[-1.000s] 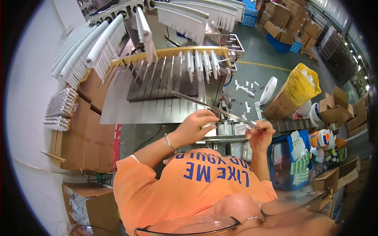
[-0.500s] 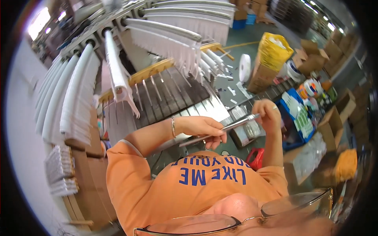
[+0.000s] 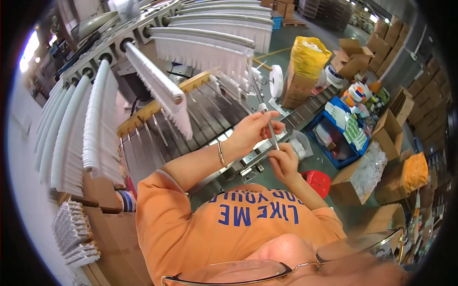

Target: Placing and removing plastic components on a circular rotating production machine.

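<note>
A thin silver metal rod (image 3: 258, 91) with a small white collar slants away from me above the work table. My left hand (image 3: 250, 136), with a bracelet on its wrist, grips the rod just below the collar. At the rod's near end, my right hand (image 3: 285, 164) pinches it between thumb and fingers. Beyond my left hand is a dark metal work table (image 3: 176, 129) with several thin metal rods across it and a yellow bar (image 3: 150, 110) along its far side. A white fringed roll (image 3: 157, 78) on a machine arm juts over the table.
More white fringed rolls (image 3: 98, 119) fan out from the machine at left and ahead. To the right stand a blue crate (image 3: 336, 162), a red stool (image 3: 318, 183), open cartons (image 3: 360, 176) and a yellow bag (image 3: 310, 57) in a box. Bundled white pieces (image 3: 71, 229) lie at lower left.
The rod has swung from lying crosswise before my chest to pointing away from me. My right hand has come down and left, close to my left hand. The view has shifted slightly.
</note>
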`<state>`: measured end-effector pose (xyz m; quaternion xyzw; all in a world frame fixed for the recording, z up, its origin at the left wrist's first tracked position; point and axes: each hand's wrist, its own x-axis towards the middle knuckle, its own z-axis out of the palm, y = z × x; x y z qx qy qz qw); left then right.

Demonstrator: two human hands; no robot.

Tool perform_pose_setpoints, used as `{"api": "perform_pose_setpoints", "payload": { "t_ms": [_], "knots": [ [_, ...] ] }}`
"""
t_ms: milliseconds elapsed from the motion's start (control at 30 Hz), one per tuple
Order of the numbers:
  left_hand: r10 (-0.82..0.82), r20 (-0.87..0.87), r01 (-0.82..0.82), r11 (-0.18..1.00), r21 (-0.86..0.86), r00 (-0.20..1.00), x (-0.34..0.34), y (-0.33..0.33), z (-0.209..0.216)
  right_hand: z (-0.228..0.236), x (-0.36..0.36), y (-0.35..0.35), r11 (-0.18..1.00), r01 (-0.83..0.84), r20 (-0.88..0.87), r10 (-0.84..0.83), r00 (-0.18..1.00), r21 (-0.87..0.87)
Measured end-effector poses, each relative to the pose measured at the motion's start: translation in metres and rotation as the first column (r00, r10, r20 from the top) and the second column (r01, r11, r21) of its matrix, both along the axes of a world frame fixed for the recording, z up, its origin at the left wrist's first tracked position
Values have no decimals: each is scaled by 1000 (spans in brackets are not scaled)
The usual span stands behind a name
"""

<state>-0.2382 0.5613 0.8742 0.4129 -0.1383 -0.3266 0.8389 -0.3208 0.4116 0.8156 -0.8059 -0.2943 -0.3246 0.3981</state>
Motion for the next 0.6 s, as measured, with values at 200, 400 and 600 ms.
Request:
{"api": "perform_pose_setpoints", "payload": {
  "t_ms": [200, 400, 600],
  "knots": [
    [310, 351, -419, 857, 299, 884, 14, 64, -32, 52, -12, -23, 999, -51, 21, 51, 998, -1],
    [691, 100, -695, 719, 9, 716, 136, 119, -85, 89, -16, -30, 987, -75, 25, 79, 997, -142],
    [600, 36, -599, 791, 124, 800, 134, 99, -56, 112, -2, -19, 969, -88, -51, 78, 996, -231]
  ]
}}
